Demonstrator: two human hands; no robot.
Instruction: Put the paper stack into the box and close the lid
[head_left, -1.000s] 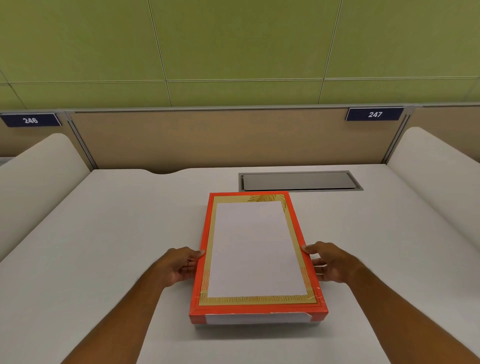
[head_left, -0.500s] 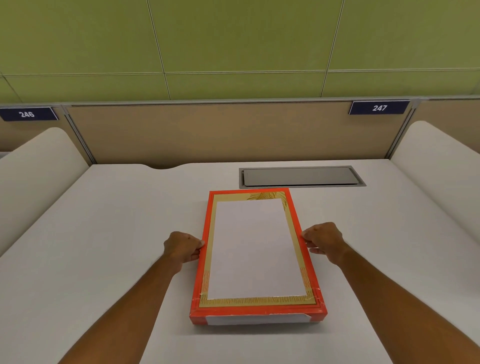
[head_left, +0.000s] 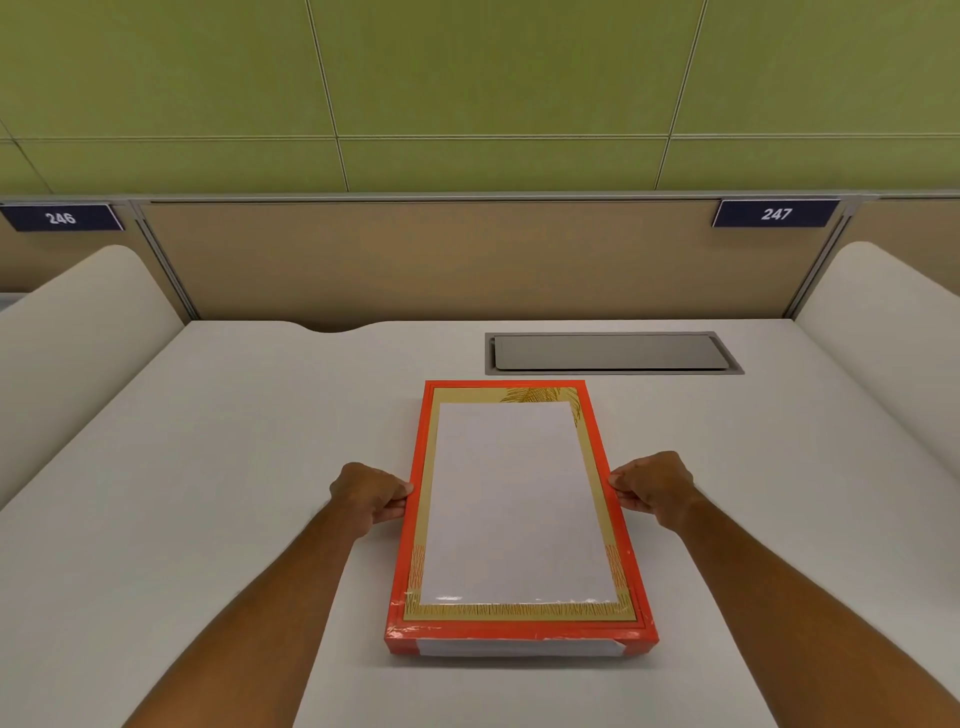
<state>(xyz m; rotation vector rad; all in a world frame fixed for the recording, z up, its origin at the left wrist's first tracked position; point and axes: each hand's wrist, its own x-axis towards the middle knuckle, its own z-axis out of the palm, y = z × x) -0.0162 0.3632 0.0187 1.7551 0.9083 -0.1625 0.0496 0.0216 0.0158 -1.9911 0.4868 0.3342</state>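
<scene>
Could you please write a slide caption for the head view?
Both hands, left and right, pinch the long edges of the orange box on the white desk.

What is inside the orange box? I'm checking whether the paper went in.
The lid is on the orange box, both hands gripping its long sides. The contents are hidden.

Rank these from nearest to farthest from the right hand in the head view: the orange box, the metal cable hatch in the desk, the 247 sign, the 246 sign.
From the right hand:
1. Orange box: touching, fingers on its right edge.
2. Metal cable hatch: set in the desk, just beyond the box.
3. 247 sign: on the partition, far right.
4. 246 sign: on the partition, far left.
</scene>
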